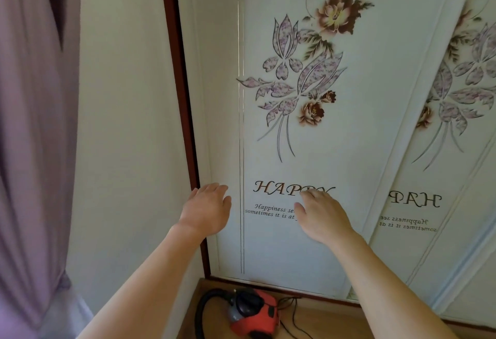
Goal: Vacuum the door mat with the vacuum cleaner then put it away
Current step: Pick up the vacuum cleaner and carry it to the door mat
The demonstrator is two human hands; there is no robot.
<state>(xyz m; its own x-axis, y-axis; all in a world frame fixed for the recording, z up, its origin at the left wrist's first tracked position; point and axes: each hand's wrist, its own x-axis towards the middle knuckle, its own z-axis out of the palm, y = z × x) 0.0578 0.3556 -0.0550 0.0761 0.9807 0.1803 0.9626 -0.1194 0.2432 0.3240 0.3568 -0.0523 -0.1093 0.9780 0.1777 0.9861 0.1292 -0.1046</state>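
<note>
Red-and-grey vacuum cleaner [252, 312] with black hose on wooden floor [322, 320], both hands' grip apart, flat on sliding door [308, 137].

Sliding door panel [308, 137] stands ahead, upright, filling centre. Second panel [442, 151] to its right. Door frame [185, 124] runs down the first panel's left edge; wall [128, 124] left of the frame; curtain [32, 124] hangs furthest left. Left hand [206, 208] lies flat at the panel's left edge, beside the frame. Right hand [323, 214] lies flat on the panel, over its lettering [273, 188]. Below, between the forearms, vacuum cleaner [252, 312] sits on the floor [335, 320], near the panel's foot, hose [204, 309] on its left, cord [294, 317] on its right.
</note>
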